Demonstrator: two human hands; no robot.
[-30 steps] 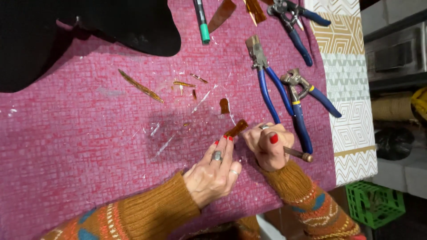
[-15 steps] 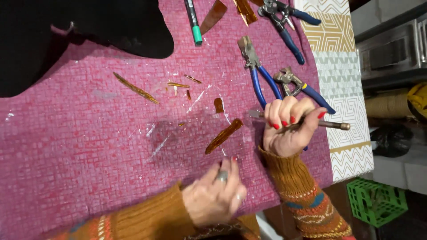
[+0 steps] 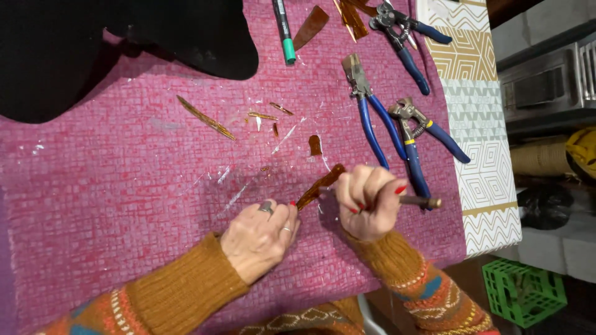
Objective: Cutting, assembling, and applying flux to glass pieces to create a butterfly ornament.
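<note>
A black sheet (image 3: 124, 49) covers the upper left of the desk, which is laid with a magenta woven mat (image 3: 93, 205). A long amber glass sliver (image 3: 205, 117) lies on the mat below the sheet, with smaller amber chips (image 3: 264, 115) and clear splinters scattered just to its right. The left hand (image 3: 259, 237) is closed, fingertips pinching the lower end of an amber glass strip (image 3: 320, 186) that rests tilted on the mat. The right hand (image 3: 366, 201) is closed in a fist around a slender metal-tipped tool (image 3: 419, 201), its knuckles touching the strip's upper end. Above, a green-tipped marker (image 3: 283, 31) lies near a brown glass piece (image 3: 310, 26). To the right lie three blue-handled pliers (image 3: 371, 108), side by side near the mat's edge, beside a patterned cloth (image 3: 478, 124). A green crate (image 3: 521, 291) stands on the floor at lower right.
</note>
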